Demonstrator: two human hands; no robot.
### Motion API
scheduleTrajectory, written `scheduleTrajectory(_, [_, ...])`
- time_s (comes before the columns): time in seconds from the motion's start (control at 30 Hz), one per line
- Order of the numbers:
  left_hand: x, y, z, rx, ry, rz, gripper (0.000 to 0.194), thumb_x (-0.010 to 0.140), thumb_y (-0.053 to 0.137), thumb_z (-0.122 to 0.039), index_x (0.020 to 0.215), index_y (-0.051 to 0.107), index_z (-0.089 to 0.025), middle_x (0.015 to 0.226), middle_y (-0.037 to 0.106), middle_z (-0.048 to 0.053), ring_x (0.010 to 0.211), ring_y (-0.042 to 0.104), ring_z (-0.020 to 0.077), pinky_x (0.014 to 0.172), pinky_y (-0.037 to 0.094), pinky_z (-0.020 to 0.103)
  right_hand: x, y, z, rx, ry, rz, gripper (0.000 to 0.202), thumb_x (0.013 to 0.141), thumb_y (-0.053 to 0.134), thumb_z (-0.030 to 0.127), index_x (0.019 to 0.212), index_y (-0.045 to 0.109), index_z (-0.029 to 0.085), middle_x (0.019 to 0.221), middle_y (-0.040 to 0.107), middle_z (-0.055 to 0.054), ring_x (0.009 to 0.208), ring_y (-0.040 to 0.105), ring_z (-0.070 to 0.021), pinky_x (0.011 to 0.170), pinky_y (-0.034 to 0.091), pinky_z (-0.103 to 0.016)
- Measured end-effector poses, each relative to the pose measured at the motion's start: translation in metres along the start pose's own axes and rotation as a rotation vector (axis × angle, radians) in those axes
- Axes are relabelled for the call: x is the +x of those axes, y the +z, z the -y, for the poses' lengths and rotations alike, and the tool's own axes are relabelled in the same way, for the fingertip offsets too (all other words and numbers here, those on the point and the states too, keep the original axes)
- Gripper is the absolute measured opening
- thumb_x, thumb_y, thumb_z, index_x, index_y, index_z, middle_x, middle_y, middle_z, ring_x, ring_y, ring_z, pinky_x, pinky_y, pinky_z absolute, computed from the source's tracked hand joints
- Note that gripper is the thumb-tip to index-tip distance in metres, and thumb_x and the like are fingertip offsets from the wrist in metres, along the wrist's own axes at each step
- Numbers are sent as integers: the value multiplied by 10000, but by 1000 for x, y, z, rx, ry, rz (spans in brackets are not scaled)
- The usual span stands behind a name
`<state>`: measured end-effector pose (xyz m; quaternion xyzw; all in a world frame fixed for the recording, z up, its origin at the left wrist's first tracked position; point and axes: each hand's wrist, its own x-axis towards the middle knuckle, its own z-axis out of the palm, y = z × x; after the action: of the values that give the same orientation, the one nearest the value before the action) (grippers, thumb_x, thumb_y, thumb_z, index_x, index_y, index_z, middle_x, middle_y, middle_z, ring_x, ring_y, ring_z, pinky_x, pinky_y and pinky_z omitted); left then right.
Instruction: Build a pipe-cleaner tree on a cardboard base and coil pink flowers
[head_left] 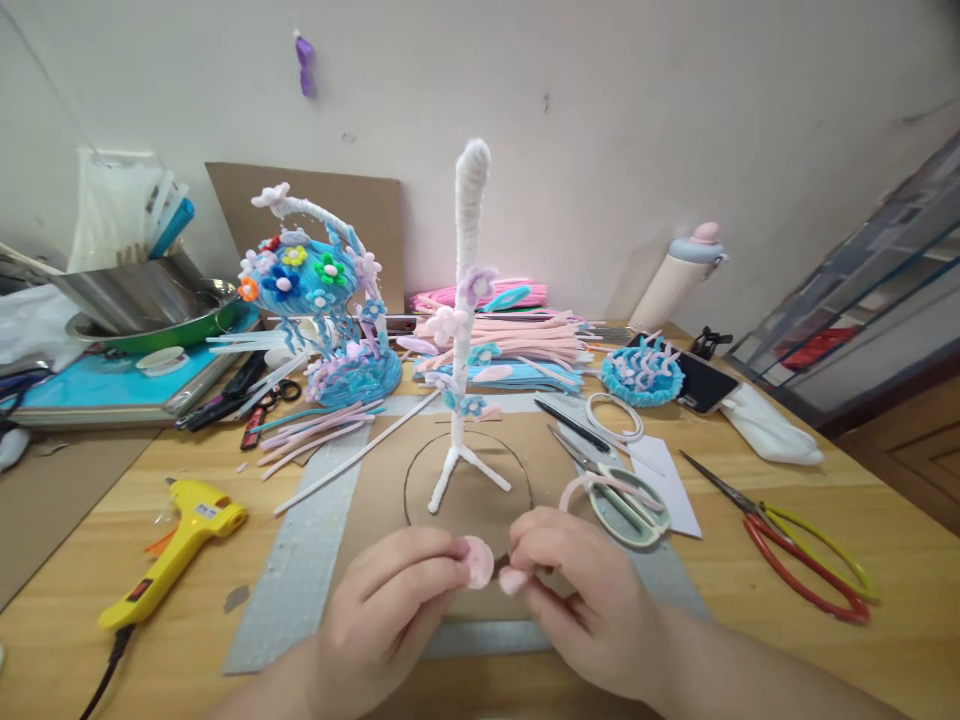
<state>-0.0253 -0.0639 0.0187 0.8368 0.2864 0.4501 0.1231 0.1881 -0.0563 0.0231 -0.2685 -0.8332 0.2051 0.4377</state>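
Note:
Near the front of the cardboard (375, 480), my left hand (397, 600) pinches a small pale pink fuzzy coil (478, 563), likely of pipe cleaner. Close beside it, my right hand (581, 590) is closed on a pale pink pipe cleaner (574, 488). One fuzzy end shows at its fingertips and a length sticks out behind the knuckles. Whether coil and strand are joined I cannot tell. Beyond both hands stands a white wrapped stem (469, 215) on splayed legs, with lilac, pink and blue flowers along it. A circle (530, 480) is drawn around its feet.
On the left lies a yellow glue gun (184, 545). Green-handled scissors (626, 505) and red-and-yellow-handled scissors (795, 560) lie to the right. Behind are bundles of pipe cleaners (517, 345), a blue flowered jellyfish-like ornament (319, 290), a bottle (679, 275) and a phone (701, 380).

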Motion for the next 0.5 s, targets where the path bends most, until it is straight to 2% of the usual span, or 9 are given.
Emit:
scheduleTrajectory(0.1, [-1, -1, -4, -6, 21, -10, 226, 849, 552, -88, 1042, 591, -200, 973, 683, 75, 877, 662, 149, 757, 554, 239, 0, -1, 0, 19, -74, 28, 182, 865, 504, 137, 1039, 526, 188, 917, 596, -71, 836, 571, -155, 724, 490, -272])
scheduleTrajectory(0.17, [-2, 1, -8, -41, 32, 24, 220, 854, 544, -84, 1035, 590, -199, 970, 681, 76, 876, 661, 143, 756, 553, 232, 1, -1, 0, 9, -124, 65, 201, 892, 462, 148, 1075, 540, 178, 948, 598, -87, 872, 567, -156, 754, 494, -274])
scheduleTrajectory(0.27, [-3, 0, -11, -50, 58, 109, 220, 848, 550, -87, 1034, 579, -200, 1017, 667, 80, 910, 653, 146, 789, 539, 232, 1, -1, 1, 3, -220, 37, 178, 915, 432, 172, 1024, 572, 162, 883, 596, -80, 814, 563, -145, 711, 488, -254])
scheduleTrajectory(0.33, [-6, -11, -7, 66, 18, 94, 252, 834, 593, -172, 1081, 559, -206, 1061, 654, 80, 946, 641, 180, 814, 525, 268, 0, -2, 1, -27, -297, 14, 178, 918, 430, 169, 1002, 586, 155, 849, 602, -72, 747, 558, -133, 660, 468, -243])
scheduleTrajectory(0.37, [-8, -21, -3, 181, -70, 36, 306, 823, 615, -244, 1118, 543, -211, 1061, 650, 75, 953, 635, 205, 819, 515, 298, -1, -3, 1, -51, -325, 6, 184, 916, 426, 156, 997, 591, 153, 838, 609, -69, 709, 551, -127, 630, 453, -242])
scheduleTrajectory(0.4, [-11, -34, 3, 314, -204, -85, 333, 827, 604, -297, 1140, 528, -212, 1020, 648, 61, 926, 633, 218, 793, 511, 312, -2, -4, 1, -78, -343, -4, 189, 910, 427, 142, 994, 597, 153, 824, 617, -64, 668, 541, -121, 600, 436, -242])
scheduleTrajectory(0.47, [-20, -68, 20, 584, -631, -291, 381, 856, 537, -375, 1190, 481, -200, 986, 605, 60, 840, 622, 244, 692, 498, 342, -3, -7, 0, -118, -359, -26, 204, 894, 436, 113, 1002, 603, 158, 778, 624, -48, 594, 512, -109, 548, 398, -240])
scheduleTrajectory(0.5, [-27, -87, 29, 710, -772, -234, 455, 838, 539, -438, 1201, 462, -176, 976, 584, 72, 892, 597, 299, 723, 478, 398, -3, -9, 0, -130, -359, -41, 211, 888, 443, 109, 1014, 603, 162, 758, 623, -42, 573, 501, -107, 533, 385, -240])
